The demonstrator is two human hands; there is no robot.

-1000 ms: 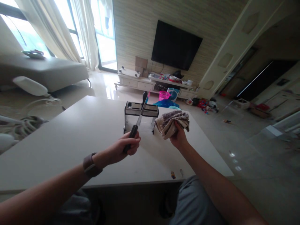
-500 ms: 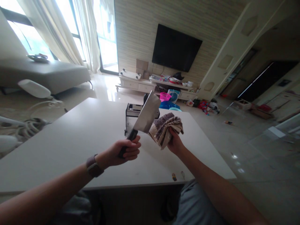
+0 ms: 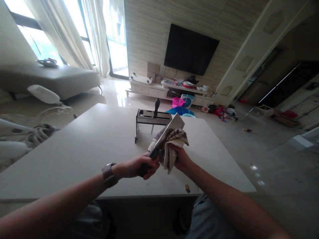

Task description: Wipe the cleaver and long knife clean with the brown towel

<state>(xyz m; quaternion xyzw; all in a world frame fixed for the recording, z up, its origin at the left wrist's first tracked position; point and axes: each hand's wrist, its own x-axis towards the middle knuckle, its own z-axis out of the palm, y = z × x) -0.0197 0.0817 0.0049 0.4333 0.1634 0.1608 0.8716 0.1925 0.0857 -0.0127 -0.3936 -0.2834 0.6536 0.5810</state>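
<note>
Above the white table [image 3: 99, 142], my left hand [image 3: 143, 166] is closed round the black handle of a cleaver [image 3: 177, 122]. Its broad steel blade points away from me and is turned nearly edge-on. A brown and cream towel [image 3: 170, 156] is bunched in my right hand [image 3: 181, 159], whose fingers are partly hidden by the folds. The cloth lies against the blade's right side, and some of it shows beyond the left side too. Just behind stands a knife rack [image 3: 154, 116] with a black-handled knife [image 3: 157, 107] slotted upright in it.
Two small stickers or flat bits, one a yellow-and-blue figure [image 3: 187, 188], lie at the table's near edge. Beyond the far edge are a pink basket [image 3: 177, 102] and a blue plastic item [image 3: 177, 111]. A white chair [image 3: 43, 94] is at the left.
The cleaver has moved right and turned from showing its flat face to nearly edge-on, and now meets the towel. The towel has shifted slightly left and down. The rack's knife handle is uncovered.
</note>
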